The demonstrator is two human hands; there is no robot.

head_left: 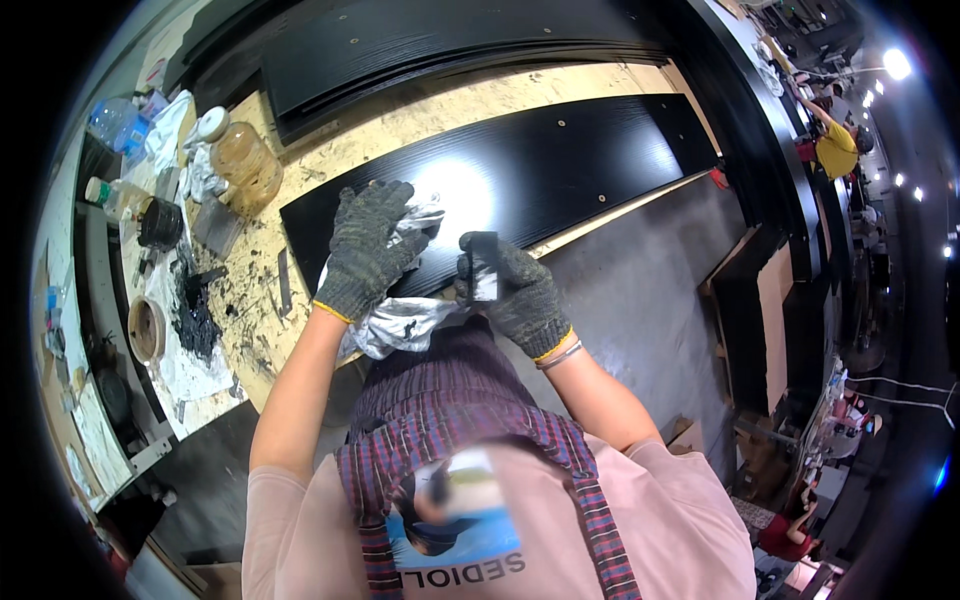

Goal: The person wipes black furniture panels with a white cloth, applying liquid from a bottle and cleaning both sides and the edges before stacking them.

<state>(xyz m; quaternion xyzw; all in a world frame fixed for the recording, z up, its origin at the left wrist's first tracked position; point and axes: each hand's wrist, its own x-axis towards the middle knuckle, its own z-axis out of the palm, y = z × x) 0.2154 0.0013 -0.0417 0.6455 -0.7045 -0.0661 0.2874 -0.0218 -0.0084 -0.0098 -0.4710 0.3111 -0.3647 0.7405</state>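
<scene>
A long black wooden panel (560,160) lies across a chipboard workbench (470,100). My left hand (368,245), in a grey knit glove, presses a stained white rag (400,325) onto the near end of the panel. My right hand (515,290), also gloved, grips a small flat metal scraper (482,265) at the panel's near edge, right beside the rag. The rag hangs down over the bench edge toward my plaid apron.
More black panels (420,45) are stacked at the back of the bench. To the left stand a jar of amber liquid (243,165), a plastic bottle (110,120), a dark tin (160,222), a bowl (146,330) and black putty smears. Boards lean at right; a person in yellow (835,150) works far off.
</scene>
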